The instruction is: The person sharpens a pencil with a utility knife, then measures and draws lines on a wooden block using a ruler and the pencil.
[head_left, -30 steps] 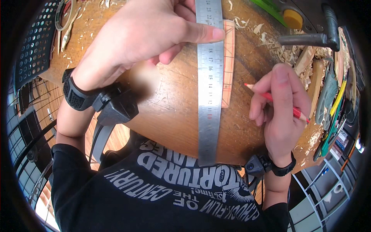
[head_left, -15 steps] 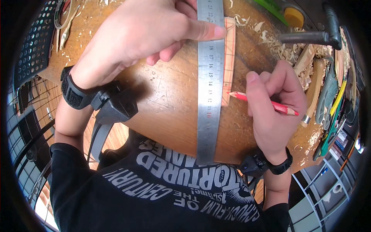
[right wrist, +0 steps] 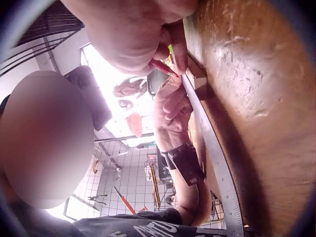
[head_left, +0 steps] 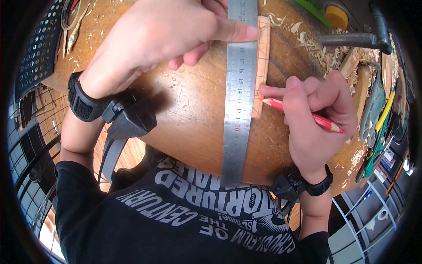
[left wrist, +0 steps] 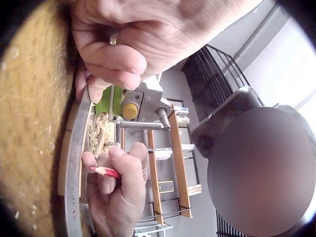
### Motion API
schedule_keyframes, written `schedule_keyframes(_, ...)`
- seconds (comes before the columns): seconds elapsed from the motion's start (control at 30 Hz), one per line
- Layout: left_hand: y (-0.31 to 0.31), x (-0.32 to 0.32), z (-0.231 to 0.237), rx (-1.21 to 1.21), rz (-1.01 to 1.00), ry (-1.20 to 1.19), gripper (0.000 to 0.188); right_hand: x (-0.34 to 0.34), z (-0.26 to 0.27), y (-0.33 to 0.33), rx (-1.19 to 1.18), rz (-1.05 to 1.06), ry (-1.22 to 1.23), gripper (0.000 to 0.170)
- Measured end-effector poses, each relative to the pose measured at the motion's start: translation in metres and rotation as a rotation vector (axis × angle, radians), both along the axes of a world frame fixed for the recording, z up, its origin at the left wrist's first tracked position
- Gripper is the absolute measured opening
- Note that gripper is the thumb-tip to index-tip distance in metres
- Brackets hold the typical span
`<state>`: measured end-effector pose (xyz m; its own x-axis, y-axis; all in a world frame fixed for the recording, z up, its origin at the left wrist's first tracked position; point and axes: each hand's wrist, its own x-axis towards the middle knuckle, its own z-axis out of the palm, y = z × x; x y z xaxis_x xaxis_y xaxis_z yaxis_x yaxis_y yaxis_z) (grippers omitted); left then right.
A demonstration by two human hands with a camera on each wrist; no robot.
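A steel ruler (head_left: 239,97) lies lengthwise along the left side of a narrow pale wooden piece (head_left: 263,57) marked with red and dark lines. My left hand (head_left: 171,39) holds the ruler near its far end, thumb pressed on its face. In my right hand (head_left: 318,119) a red pencil (head_left: 323,122) is pinched, its tip at the wood's right edge near the close end, with one finger stretched to the wood. The left wrist view shows the pencil (left wrist: 106,172) beside the ruler (left wrist: 75,163); in the right wrist view its tip is by the ruler (right wrist: 212,148).
Wood shavings (head_left: 327,59) and a metal bar (head_left: 349,40) lie at the far right. Several tools, among them a yellow-handled one (head_left: 385,112), line the right edge of the wooden table (head_left: 193,132). A perforated black sheet (head_left: 39,48) is at the far left.
My right hand has moved left to the wood with the pencil, and a finger has stretched out onto it. The ruler and wood have shifted slightly away and tilted a little, my left thumb still on the ruler.
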<state>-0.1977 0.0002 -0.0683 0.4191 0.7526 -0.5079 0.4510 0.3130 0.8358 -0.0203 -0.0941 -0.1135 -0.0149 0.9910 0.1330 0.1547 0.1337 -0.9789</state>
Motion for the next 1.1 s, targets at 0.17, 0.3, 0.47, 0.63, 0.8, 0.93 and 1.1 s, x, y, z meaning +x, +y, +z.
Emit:
schedule_keyframes(0.17,0.004,-0.011,-0.020,0.078,-0.044,-0.111,0.023,0.002,-0.001,0.002,0.003,0.019,-0.062,0.033)
schedule_keyframes(0.3,0.004,-0.008,-0.010,0.014,-0.022,-0.098,0.023,0.001,-0.001,0.002,0.002,0.021,-0.084,0.034)
schedule_keyframes(0.47,0.005,-0.007,-0.006,-0.056,-0.006,-0.090,0.023,0.001,0.000,0.001,-0.003,0.019,-0.084,0.035)
schedule_keyframes(0.63,0.003,-0.004,-0.002,-0.024,0.003,0.002,0.022,-0.001,0.000,0.001,-0.004,0.013,-0.075,0.035)
schedule_keyframes(0.8,0.005,-0.003,-0.001,-0.040,0.004,0.010,0.022,0.002,-0.002,0.001,0.022,0.025,-0.146,0.035)
schedule_keyframes(0.93,-0.003,0.001,0.001,0.060,0.002,0.049,0.022,0.001,-0.002,0.001,0.032,0.022,-0.146,0.035)
schedule_keyframes(1.1,0.005,-0.002,0.001,-0.071,0.012,0.017,0.021,0.001,-0.002,0.001,0.034,0.020,-0.139,0.035)
